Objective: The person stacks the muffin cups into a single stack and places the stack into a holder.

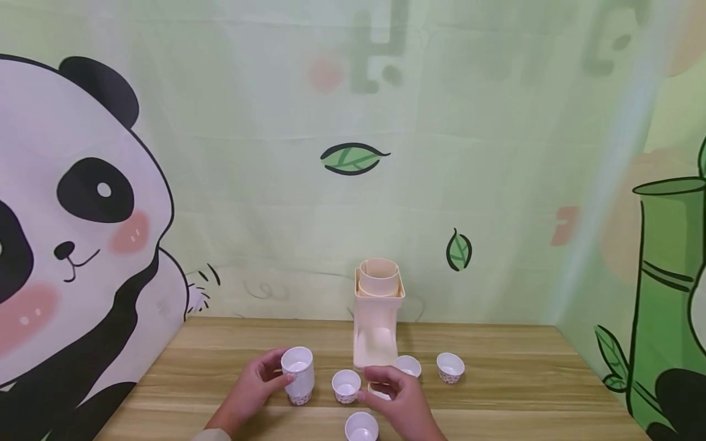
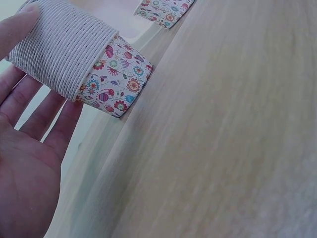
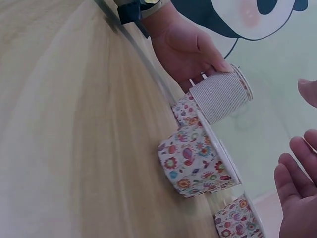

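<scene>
My left hand (image 1: 256,389) grips a tall stack of nested white paper cups (image 1: 301,383), thumb on one side and fingers on the other. In the left wrist view, the many rims of the stack (image 2: 64,49) form a ribbed wall, and the lowest cup shows a floral print close over the table. My right hand (image 1: 405,401) hovers with loosely bent fingers over a single cup (image 1: 380,392), partly hidden by it. The right wrist view shows this hand (image 3: 302,183) with thumb and fingers apart and nothing visible between them. Another cup (image 1: 346,387) stands between my hands.
A pale pink stand with a round tube on top (image 1: 377,312) stands at the back of the wooden table (image 1: 248,337). One cup (image 1: 361,427) is at the front, one (image 1: 408,365) behind my right hand, one (image 1: 450,367) farther right. A panda-print cloth (image 1: 248,184) hangs behind.
</scene>
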Available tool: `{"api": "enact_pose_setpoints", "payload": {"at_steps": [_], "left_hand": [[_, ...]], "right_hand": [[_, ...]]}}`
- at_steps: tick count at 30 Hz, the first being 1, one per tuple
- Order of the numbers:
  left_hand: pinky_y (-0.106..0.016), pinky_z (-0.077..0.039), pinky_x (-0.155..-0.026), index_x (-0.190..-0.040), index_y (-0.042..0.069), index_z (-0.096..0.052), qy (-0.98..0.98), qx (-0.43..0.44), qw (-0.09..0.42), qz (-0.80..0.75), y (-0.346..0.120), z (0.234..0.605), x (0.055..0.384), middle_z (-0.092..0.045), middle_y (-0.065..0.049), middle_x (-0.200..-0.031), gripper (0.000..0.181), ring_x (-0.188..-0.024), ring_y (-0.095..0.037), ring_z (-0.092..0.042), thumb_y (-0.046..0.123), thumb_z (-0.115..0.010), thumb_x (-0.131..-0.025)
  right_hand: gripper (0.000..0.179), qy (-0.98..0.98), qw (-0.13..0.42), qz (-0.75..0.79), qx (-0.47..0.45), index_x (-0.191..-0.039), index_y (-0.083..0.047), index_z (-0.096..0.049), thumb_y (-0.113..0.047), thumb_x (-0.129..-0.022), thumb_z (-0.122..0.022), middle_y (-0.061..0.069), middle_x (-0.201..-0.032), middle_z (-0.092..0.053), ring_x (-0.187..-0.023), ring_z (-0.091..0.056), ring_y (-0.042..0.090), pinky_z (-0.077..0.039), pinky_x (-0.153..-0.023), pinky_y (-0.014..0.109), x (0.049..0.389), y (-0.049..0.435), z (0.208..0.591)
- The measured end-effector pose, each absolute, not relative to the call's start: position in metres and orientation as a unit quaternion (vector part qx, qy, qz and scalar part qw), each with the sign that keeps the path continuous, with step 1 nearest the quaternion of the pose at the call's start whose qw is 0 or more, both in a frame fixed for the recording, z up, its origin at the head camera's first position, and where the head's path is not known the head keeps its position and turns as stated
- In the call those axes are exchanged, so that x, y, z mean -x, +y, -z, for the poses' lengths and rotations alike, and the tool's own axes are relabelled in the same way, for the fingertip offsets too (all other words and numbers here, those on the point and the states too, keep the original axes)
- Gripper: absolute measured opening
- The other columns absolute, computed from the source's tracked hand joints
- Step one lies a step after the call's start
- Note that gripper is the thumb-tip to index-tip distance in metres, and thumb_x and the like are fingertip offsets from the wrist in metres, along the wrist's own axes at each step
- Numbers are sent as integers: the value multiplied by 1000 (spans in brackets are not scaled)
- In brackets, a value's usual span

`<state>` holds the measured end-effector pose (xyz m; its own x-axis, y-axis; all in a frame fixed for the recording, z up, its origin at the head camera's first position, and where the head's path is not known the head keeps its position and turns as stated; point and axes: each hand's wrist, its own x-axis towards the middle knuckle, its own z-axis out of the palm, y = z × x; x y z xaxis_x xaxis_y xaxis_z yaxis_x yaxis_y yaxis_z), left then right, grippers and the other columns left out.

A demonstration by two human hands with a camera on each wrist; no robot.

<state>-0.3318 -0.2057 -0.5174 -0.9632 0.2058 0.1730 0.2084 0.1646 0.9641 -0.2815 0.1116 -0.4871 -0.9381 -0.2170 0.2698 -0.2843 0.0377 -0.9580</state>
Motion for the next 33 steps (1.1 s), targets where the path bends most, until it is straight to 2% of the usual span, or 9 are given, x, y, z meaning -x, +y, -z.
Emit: {"api": "enact_pose_setpoints", "payload": {"at_steps": [5,9,15,24,33], "left_hand": [[-20,-53,-93,-142,-3,-54,-761,140,4,633,-205,518,331,-65,-25,-132,58,-109,-7,-66,15,-77,-91],[-19,-53,-93,-141,-3,-54,-764,141,10,630,-204,518,331,-66,-25,-131,58,-108,-6,-67,15,-77,-91],[-19,-53,-93,-141,-3,-54,-765,144,12,628,-204,518,332,-66,-24,-130,58,-108,-7,-67,15,-77,-91],[-19,-53,-93,-142,-4,-54,-764,148,16,628,-205,518,331,-66,-25,-130,58,-107,-5,-67,14,-76,-92],[-20,-54,-93,-141,-4,-54,-763,156,19,626,-206,518,332,-67,-24,-128,56,-107,-5,-67,12,-76,-92]], "right_hand": [[46,-729,17,-667,-156,-121,6,-68,-14,-83,-85,26,-123,-69,-110,-70,19,-55,-99,28,274,118,491],[47,-744,26,-653,-141,-120,3,-70,-18,-82,-86,23,-123,-71,-111,-69,19,-53,-100,27,267,123,493],[47,-748,35,-648,-138,-118,4,-70,-16,-80,-87,23,-123,-70,-110,-70,23,-55,-98,27,259,127,497],[50,-752,-8,-655,-79,-119,4,-69,-18,-78,-89,24,-120,-71,-108,-67,26,-53,-89,22,247,126,503],[54,-760,-11,-645,-78,-118,7,-69,-17,-75,-92,21,-117,-73,-102,-67,15,-53,-87,20,242,128,509]]}}
